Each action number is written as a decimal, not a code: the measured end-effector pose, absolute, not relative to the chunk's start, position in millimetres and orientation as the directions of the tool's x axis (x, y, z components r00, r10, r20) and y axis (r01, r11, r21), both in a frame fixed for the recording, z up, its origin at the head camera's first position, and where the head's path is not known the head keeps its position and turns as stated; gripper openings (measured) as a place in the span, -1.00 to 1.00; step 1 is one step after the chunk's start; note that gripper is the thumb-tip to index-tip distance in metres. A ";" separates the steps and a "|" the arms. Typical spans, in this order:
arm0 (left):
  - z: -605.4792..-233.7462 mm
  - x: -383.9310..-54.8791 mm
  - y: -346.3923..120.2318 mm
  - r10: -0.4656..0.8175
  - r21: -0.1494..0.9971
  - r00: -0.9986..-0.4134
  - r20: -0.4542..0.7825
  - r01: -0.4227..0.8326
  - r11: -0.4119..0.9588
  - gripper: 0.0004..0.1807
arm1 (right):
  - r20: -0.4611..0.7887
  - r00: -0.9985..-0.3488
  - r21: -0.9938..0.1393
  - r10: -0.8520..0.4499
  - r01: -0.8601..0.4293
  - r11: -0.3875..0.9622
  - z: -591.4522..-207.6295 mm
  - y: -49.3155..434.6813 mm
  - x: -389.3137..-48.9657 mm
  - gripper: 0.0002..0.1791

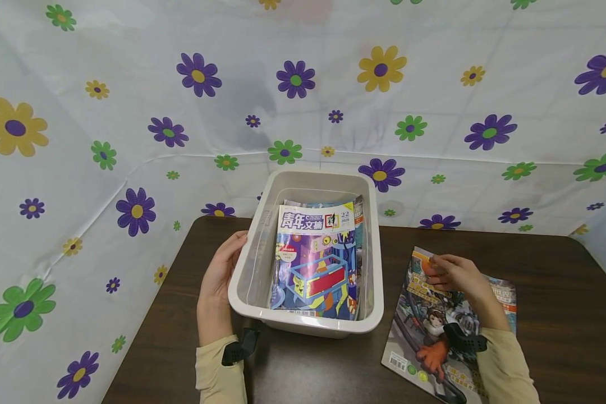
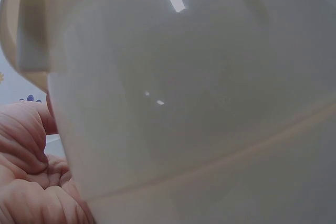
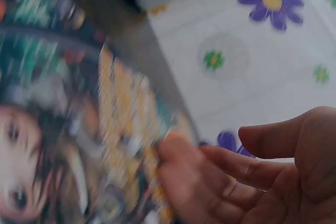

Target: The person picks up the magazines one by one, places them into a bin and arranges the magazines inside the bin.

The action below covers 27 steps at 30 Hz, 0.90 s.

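Observation:
A pale plastic bin (image 1: 305, 325) stands on the table, with a purple-covered magazine (image 1: 315, 269) on top of others inside it. My left hand (image 1: 222, 278) holds the bin's left side, its fingertips up by the rim; the left wrist view shows the hand (image 2: 31, 166) against the outer wall. To the right lies a magazine with an illustrated cover (image 1: 424, 314), overlapping another magazine (image 1: 506, 294). My right hand (image 1: 457, 275) is over its upper part, fingers extended near the top edge. The right wrist view shows that hand's thumb (image 3: 273, 139) apart from the fingers, pinching nothing.
The dark brown table (image 1: 560, 314) extends to the right of the magazines. A white sheet with printed flowers (image 1: 333, 129) hangs behind the table and along its left side. The bin's far end is close to the sheet.

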State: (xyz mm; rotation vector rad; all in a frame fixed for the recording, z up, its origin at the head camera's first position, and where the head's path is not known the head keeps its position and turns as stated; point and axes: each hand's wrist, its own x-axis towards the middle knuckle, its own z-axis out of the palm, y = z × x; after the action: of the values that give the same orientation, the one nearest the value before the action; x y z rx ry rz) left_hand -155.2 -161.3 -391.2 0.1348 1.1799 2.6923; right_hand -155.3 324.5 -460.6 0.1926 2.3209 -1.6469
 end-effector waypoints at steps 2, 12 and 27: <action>-390.4 -155.0 -160.7 0.221 0.734 -0.975 0.007 -0.145 -0.664 -0.69 | -0.323 -0.945 -0.908 -0.050 0.294 0.298 -467.2 332.9 -155.6 -0.37; -390.1 -155.5 -162.4 0.212 0.740 -0.977 -0.004 -0.145 -0.656 -0.67 | -0.326 -0.921 -0.886 0.213 0.377 0.270 -479.9 380.8 -143.3 -0.33; -392.4 -155.9 -161.2 0.208 0.740 -0.978 -0.013 -0.149 -0.655 -0.69 | -0.127 -0.815 -0.678 0.565 0.487 0.551 -474.8 396.9 -130.0 -0.42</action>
State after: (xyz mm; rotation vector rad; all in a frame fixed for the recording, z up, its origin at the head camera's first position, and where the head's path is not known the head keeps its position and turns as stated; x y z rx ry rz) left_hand -155.9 -161.2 -392.4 0.1083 1.1933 2.6898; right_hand -130.0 396.9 -474.8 0.9731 2.8580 -1.1953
